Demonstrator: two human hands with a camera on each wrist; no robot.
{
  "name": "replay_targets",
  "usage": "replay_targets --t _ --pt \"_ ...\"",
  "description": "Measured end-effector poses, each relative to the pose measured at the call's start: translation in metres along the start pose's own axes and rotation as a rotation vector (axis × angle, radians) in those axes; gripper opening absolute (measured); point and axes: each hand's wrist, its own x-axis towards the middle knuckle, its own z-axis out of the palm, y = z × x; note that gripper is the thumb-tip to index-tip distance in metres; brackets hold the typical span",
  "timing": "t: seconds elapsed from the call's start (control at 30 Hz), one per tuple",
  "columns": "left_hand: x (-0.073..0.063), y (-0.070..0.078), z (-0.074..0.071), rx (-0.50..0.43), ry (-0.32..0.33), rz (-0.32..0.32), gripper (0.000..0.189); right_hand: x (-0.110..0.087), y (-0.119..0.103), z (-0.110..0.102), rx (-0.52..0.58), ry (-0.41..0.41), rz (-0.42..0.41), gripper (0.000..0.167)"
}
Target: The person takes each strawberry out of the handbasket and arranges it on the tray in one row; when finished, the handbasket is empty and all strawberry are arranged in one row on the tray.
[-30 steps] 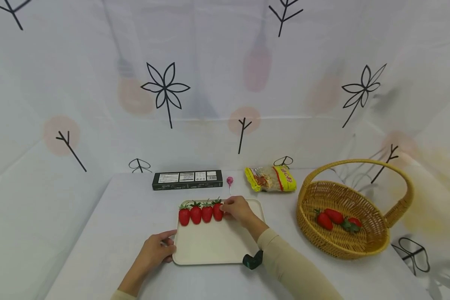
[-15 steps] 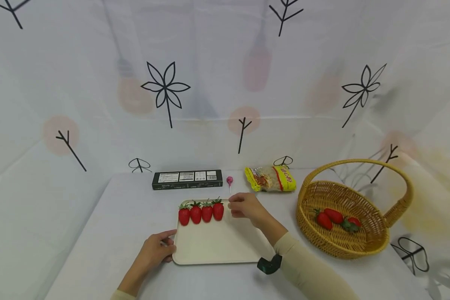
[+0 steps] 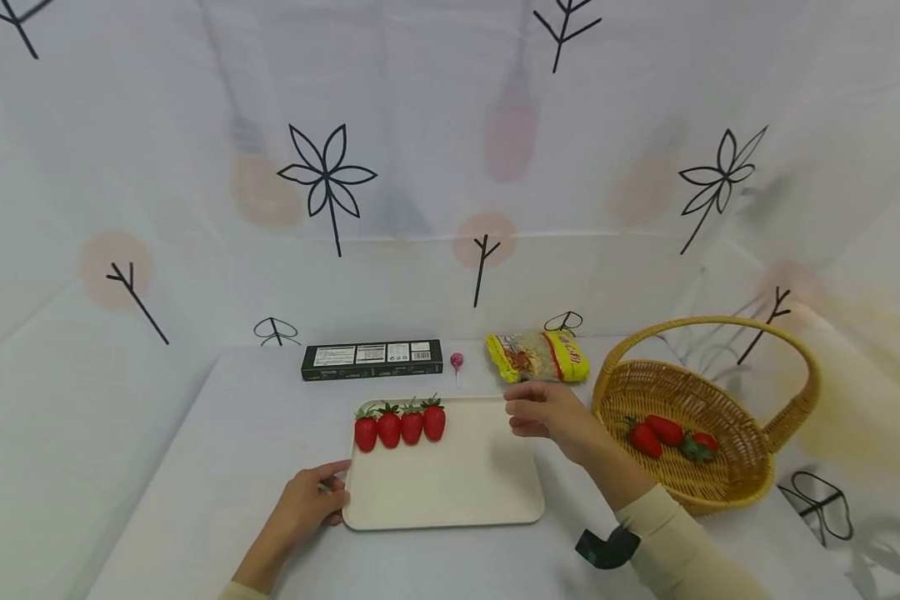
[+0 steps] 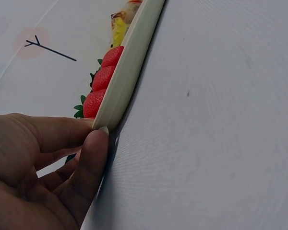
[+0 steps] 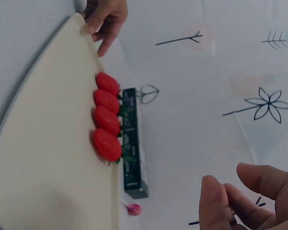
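A cream tray (image 3: 442, 492) lies on the white table. Several strawberries (image 3: 412, 427) stand in a row along its back left edge, leaves toward the far side. At the tray's left edge, my left hand (image 3: 309, 500) pinches the rim between thumb and fingers, as the left wrist view shows up close. My right hand (image 3: 551, 417) hovers over the tray's back right corner, its fingers loosely bent and nothing between them. To the right stands a wicker basket (image 3: 727, 492) with more strawberries (image 3: 665, 430) inside; my right forearm hides part of its near left side.
Behind the tray lie a long black box (image 3: 372, 360), a pink lollipop (image 3: 457, 362) and a yellow food packet (image 3: 537, 357). The basket's tall handle (image 3: 798, 358) arches up at the right. A patterned white cloth (image 3: 420, 167) hangs behind the table.
My right hand has let go of the rightmost strawberry in the row and moved right, toward the basket. The left hand stays at the tray's edge.
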Motion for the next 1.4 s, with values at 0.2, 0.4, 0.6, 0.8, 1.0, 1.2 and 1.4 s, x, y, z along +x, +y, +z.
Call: replay_targets --t 0.2,0.4,0.6,0.8,1.0,1.2,1.4 --pt "-0.001 -0.001 -0.001 -0.001 0.004 -0.004 0.056 -0.020 -0.013 -0.029 -0.019 0.047 0.001 0.036" --pt "-0.002 0.001 -0.001 0.010 0.007 0.000 0.057 -0.044 -0.026 -0.075 -0.073 0.092 -0.043 0.039" --pt "-0.003 0.003 0.000 0.021 0.002 0.020 0.056 -0.069 -0.033 -0.129 -0.043 0.108 -0.080 0.016" --pt "-0.002 0.001 0.001 0.005 0.000 0.020 0.057 -0.078 -0.032 -0.172 -0.021 0.145 -0.076 0.017" --pt "-0.001 0.000 0.000 -0.010 0.003 0.023 0.057 -0.072 -0.030 -0.207 -0.050 0.157 -0.085 0.019" --pt "-0.002 0.000 0.001 -0.014 0.008 0.026 0.057 -0.059 -0.029 -0.228 -0.138 0.138 -0.097 0.022" --pt "-0.002 0.000 0.001 -0.009 0.003 0.012 0.057 -0.046 -0.027 -0.237 -0.241 0.078 -0.117 0.026"
